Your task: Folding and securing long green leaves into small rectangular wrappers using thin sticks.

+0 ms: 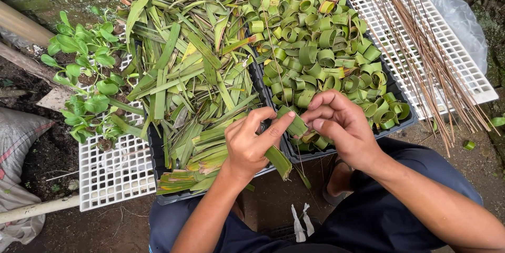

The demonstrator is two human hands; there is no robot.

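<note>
Leaf strip (286, 127), green and flat, was what we held between both hands, above the seam where two dark trays met. Our left hand (251, 145) had its fingers (279, 127) closed on the strip, thumb and forefinger pinching near the upper end, while the lower end (279, 162) stuck out below the palm. Our right hand (342, 127) met it from the other side, fingers curled in and closed on the strip's upper tip; we could not tell how tight that hold was.

Left tray (158, 153) carried a loose heap of cut leaf strips (194, 69), lying flat and crossed. Right tray (405, 121) was filled with rolled leaf rings (315, 37), packed close. White plastic grid (113, 171) lay under the left tray, with small green seedlings (84, 69) on it. Second white grid (463, 69) lay at right, with a bundle of thin brown sticks (421, 48) across it. We noted bare soil underfoot.
</note>
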